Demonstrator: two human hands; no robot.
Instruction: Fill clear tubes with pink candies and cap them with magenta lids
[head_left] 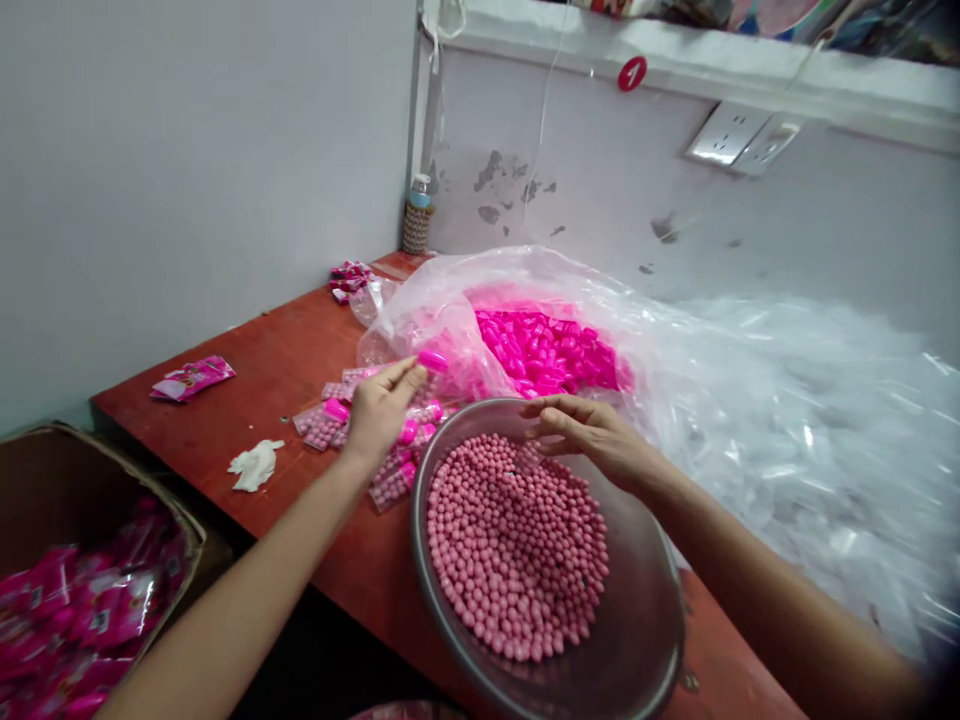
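My left hand (384, 405) is closed in a pinch, with a bright pink cap (432, 361) at its fingertips. Whether a clear bottle hangs from that cap is hard to make out. Below and around this hand lie several clear bottles of pink beads with pink caps (407, 432). Over the far rim of a metal bowl (637, 600), my right hand (589, 432) has its fingers stretched out and apart, and I see nothing clearly held in it. Round pink beads (517, 550) heap up inside the bowl, just under those fingers.
Behind the bowl, a clear plastic bag (435, 300) lies open around loose pink caps (547, 350). Clear plastic pieces (817, 450) pile up on the right. On the red table (262, 350) are pink packets (193, 378) and a crumpled tissue (256, 465). A cardboard box (67, 470) stands lower left.
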